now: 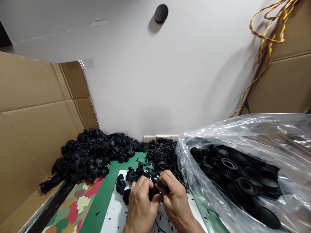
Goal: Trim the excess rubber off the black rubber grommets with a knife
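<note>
Over the white sheet [115, 208], the left hand [141, 201] grips a black part [153, 193], best kept steady while the right hand [173, 195] clenches a dark piece [162, 186].

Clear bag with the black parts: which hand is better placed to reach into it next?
Right, probably: the right hand is nearer the clear bag and its black parts, with the left hand farther across. Both hands hold dark pieces, though.
</note>
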Demonstrator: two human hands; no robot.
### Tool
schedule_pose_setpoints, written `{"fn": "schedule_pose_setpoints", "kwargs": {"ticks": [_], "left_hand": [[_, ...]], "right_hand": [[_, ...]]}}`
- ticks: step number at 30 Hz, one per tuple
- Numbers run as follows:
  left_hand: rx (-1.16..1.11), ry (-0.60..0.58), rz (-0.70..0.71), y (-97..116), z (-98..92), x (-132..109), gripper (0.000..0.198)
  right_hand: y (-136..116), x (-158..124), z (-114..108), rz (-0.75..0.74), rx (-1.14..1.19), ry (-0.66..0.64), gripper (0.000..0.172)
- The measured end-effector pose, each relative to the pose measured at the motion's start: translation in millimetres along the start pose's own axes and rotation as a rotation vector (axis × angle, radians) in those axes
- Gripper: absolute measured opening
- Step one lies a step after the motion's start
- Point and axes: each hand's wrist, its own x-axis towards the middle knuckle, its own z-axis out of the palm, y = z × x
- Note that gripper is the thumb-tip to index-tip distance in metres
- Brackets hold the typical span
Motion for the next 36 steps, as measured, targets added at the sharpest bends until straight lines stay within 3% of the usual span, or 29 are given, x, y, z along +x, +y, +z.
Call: {"fn": "schedule_pose_setpoints", "kwargs": {"ticks": [3, 9, 15, 19, 25, 31, 34, 36], "left_hand": [[-0.007, -0.031, 0.005, 0, 0.5, 0, 0.014], [-0.237, -0.101, 0.062, -3, -3.3, 4, 0.020], [-0.387, -0.198, 0.135, 3, -7.1, 4, 0.021], [-0.488, -0.133, 0.028, -5, -7.2, 10, 0.015], [-0.569, -0.023, -0.111, -13, -6.7, 16, 0.014], [-0.525, 0.023, -0.115, -7, -7.9, 14, 0.016], [-0.545, 0.038, -0.151, -9, -7.2, 15, 0.014], [-0.626, 0.059, -0.252, -11, -6.3, 16, 0.012]], "right_hand": [[0, -1, 3, -0.016, -0.032, 0.026, 0.016], [-6, 3, 9, 0.229, -0.046, 0.039, 0.023], [16, 33, -3, 0.377, -0.125, 0.126, 0.017], [22, 43, -15, 0.389, -0.132, 0.082, 0.019], [19, 21, -16, 0.427, -0.056, -0.048, 0.020], [7, 26, -31, 0.364, -0.091, -0.074, 0.006], [0, 17, -37, 0.177, -0.185, -0.187, 0.007], [0, -6, -35, -0.007, -0.137, -0.327, 0.012]]}}
